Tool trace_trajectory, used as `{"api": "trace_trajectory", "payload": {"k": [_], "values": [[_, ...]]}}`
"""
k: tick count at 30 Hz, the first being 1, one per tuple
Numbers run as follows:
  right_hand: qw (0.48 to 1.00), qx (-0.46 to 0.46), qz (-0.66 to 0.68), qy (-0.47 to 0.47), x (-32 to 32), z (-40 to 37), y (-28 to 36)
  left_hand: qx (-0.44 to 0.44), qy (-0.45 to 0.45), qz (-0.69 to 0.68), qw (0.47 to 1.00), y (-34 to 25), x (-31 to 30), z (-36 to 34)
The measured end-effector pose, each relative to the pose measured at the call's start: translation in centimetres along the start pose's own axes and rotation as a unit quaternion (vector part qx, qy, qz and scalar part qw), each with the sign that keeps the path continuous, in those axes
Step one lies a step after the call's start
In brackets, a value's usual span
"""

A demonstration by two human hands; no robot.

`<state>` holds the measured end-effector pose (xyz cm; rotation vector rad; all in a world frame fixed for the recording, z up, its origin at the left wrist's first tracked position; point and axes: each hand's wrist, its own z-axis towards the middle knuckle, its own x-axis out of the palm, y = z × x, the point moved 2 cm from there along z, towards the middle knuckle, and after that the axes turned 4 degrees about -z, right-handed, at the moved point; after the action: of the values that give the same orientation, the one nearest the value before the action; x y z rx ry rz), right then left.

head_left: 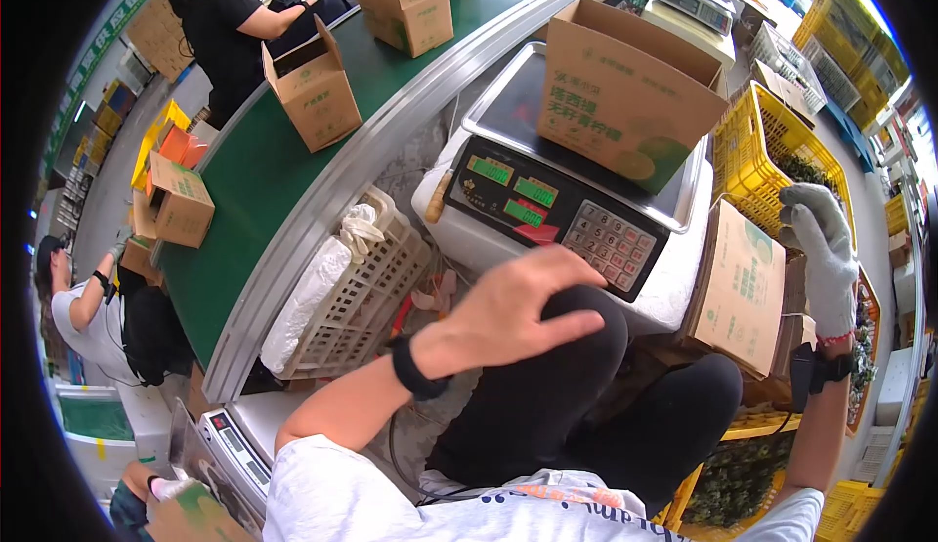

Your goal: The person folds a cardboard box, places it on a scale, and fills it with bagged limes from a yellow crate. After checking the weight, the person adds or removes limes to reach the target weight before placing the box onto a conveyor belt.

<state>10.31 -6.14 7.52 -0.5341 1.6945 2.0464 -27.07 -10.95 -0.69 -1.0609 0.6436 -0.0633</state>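
My bare left hand hovers over my knee, just below the scale's keypad, with fingers stretched out and thumb apart. Nothing shows in it. An open carton with green print and a citrus picture stands on the metal pan of the digital scale. My right hand, in a pale knitted glove, is raised at the near edge of a yellow crate holding green produce. Its fingers are apart and loosely bent, with nothing seen between them. Folded flat cartons stand upright to its left.
A green conveyor belt with a metal rail curves along the left, carrying several open cartons. A white plastic basket stands between belt and scale. Two people work across the belt. Another scale sits at lower left.
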Motion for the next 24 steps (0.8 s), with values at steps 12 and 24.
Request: {"api": "trace_trajectory", "payload": {"k": [12, 24], "values": [[0.967, -0.22, -0.013, -0.129, 10.8, 8.2, 1.0, -0.15, -0.086, -0.323, 0.931, 13.1, -15.6, 18.6], [0.926, -0.333, -0.177, -0.031, 12.3, 9.2, 1.9, -0.175, 0.012, -0.361, 0.916, 15.1, -11.9, 22.4]]}}
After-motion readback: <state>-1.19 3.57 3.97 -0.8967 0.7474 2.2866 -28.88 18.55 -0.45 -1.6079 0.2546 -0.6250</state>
